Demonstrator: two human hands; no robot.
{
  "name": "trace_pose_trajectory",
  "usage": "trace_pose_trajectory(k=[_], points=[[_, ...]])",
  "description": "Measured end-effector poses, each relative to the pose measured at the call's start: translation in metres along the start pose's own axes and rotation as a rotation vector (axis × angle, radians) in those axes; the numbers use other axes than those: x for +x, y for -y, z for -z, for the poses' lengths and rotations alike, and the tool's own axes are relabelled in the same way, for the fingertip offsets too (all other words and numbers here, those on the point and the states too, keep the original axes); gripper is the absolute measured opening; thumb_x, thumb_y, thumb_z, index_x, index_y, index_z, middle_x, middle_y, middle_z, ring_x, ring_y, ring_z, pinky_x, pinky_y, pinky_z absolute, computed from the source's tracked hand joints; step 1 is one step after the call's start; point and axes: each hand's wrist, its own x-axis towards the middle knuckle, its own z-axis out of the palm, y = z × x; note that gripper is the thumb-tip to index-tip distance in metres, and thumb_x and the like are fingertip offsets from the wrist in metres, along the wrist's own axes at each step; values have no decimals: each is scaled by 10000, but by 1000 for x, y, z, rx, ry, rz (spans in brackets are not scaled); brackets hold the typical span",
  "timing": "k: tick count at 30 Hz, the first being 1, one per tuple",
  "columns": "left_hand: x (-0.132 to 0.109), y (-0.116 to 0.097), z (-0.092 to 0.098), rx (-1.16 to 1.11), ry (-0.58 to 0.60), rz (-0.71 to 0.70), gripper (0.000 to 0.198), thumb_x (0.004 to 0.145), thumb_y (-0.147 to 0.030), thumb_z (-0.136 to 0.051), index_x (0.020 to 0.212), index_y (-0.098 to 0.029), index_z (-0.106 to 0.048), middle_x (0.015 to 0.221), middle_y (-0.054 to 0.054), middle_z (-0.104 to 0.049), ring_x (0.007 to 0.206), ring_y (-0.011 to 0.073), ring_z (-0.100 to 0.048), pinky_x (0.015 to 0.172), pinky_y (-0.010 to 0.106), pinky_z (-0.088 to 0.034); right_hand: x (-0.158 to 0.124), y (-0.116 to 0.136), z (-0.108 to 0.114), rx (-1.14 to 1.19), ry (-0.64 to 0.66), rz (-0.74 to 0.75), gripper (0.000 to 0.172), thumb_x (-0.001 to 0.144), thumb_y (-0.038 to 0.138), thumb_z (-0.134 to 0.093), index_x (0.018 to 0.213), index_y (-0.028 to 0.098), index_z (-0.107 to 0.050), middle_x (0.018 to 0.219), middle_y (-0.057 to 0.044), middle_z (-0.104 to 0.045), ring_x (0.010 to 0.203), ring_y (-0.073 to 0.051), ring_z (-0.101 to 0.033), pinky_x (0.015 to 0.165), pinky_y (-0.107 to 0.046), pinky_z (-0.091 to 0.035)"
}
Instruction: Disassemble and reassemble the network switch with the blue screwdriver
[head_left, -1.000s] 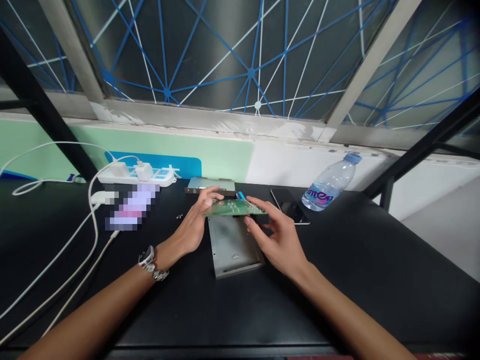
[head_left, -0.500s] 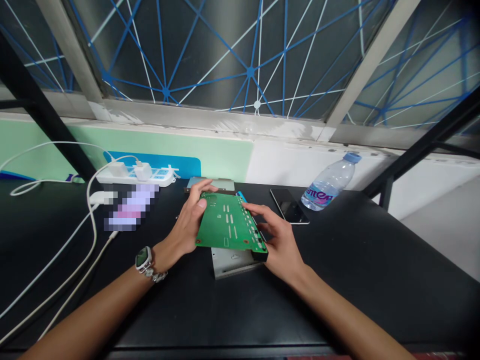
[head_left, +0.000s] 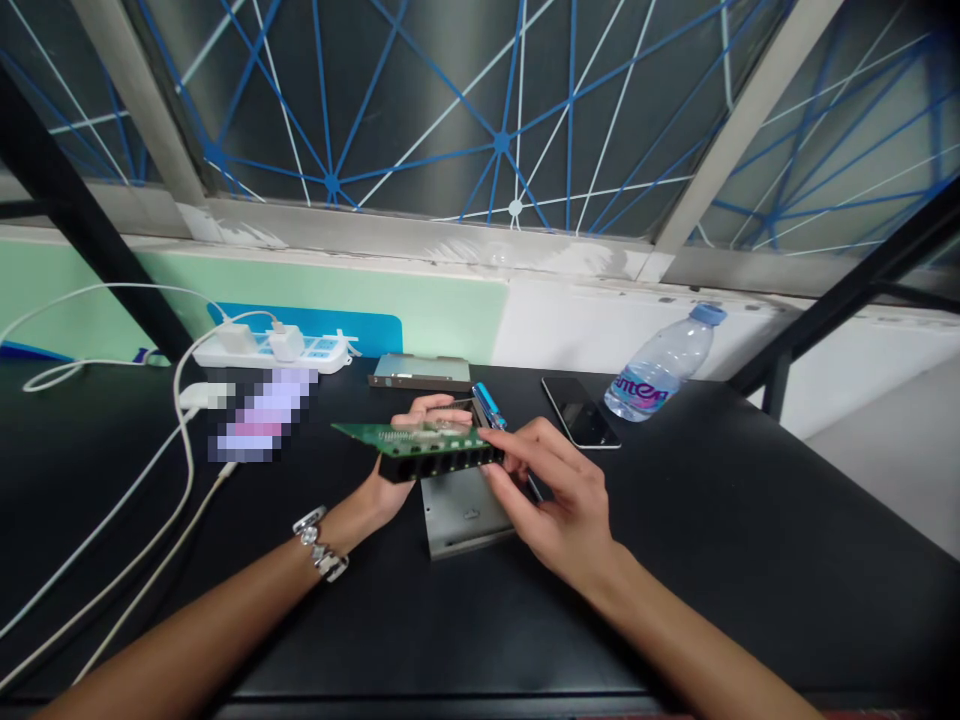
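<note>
My left hand holds a green circuit board nearly edge-on above the black table, with its fingers curled over the board's far side. A black row of connector ports runs along the edge facing me. My right hand pinches the board's right end. Close to those fingers lies a blue-handled screwdriver, its shaft passing behind them; I cannot tell if it is held. A grey metal plate lies under the board.
A second metal plate lies at the back of the black table. To the right are a smartphone and a water bottle. On the left are a power strip, white cables and a pixelated patch.
The board has turned from face-up to nearly edge-on, ports toward me, and shifted left. This uncovers the screwdriver. My left wrist has rolled, hiding the watch face.
</note>
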Motion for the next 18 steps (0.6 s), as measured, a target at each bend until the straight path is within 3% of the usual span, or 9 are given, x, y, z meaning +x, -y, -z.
trace_pose_trajectory(k=[7, 10, 14, 18], points=[[-3, 2, -1, -112, 29, 85, 428, 840, -534, -607, 1074, -177, -641, 1208, 123, -670, 1222, 298, -571, 1095, 465, -379, -2, 5, 2, -48, 23, 53, 469, 853, 71, -634, 1263, 298, -616, 828, -14, -593, 725, -166, -577, 660, -337, -532], [-5, 1, -3, -184, 24, 129, 385, 865, -494, -564, 1060, -173, -650, 1174, 108, -688, 1215, 295, -574, 1105, 457, -371, -1, 9, 2, 42, 16, 57, 580, 819, 28, -655, 1327, 283, -537, 824, -7, -609, 702, -159, -559, 606, -301, -516], [-7, -2, -14, -330, -14, 259, 391, 900, -451, -436, 1023, -158, -663, 1081, 116, -719, 1100, 303, -634, 1056, 483, -422, 0, 10, 0, 146, 7, 89, 615, 788, -12, -649, 1307, 280, -494, 862, -13, -594, 755, -172, -573, 670, -332, -532], [-7, -1, -22, -474, -32, 283, 321, 892, -393, -438, 938, -169, -665, 1030, 130, -734, 1079, 315, -655, 1019, 479, -466, 1, 7, -1, 140, 22, 150, 561, 795, -7, -631, 1268, 261, -496, 905, -32, -587, 833, -195, -583, 744, -376, -527]])
